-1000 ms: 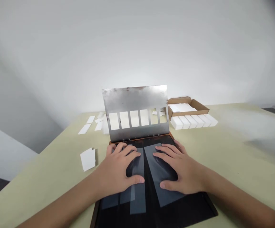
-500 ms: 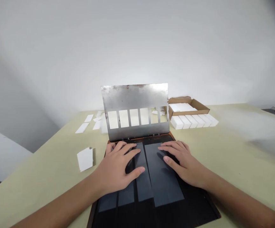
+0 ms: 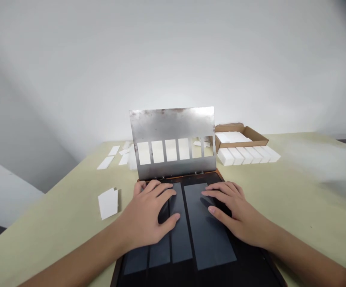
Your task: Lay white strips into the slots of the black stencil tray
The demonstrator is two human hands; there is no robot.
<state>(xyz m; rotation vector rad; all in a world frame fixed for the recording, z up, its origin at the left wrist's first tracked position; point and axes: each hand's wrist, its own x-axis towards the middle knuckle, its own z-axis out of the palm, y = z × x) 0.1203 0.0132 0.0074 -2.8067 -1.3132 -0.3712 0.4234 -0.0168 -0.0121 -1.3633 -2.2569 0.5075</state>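
A hinged frame lies before me, its black base (image 3: 167,276) flat and its metal plate (image 3: 173,123) raised upright, with a row of rectangular cut-outs. Several dark glossy strips lie side by side on the base. My left hand (image 3: 151,211) is spread over the left strips, its fingertips on a narrow strip (image 3: 181,235) and partly hiding those beside it. On the wider dark sheet (image 3: 211,243) to the right rest the fingertips of my right hand (image 3: 235,207), fingers apart. Neither hand grasps anything.
White cards (image 3: 108,203) lie left of the base, with more white pieces (image 3: 105,162) farther back. At the back right stands a cardboard box (image 3: 244,144) holding white sheets, and in front of it a row of white stacks (image 3: 249,155).
The gap between the narrow strip and the wider sheet has become more even, wider at its near end. Both hands have shifted only slightly. The whole view has moved a little.
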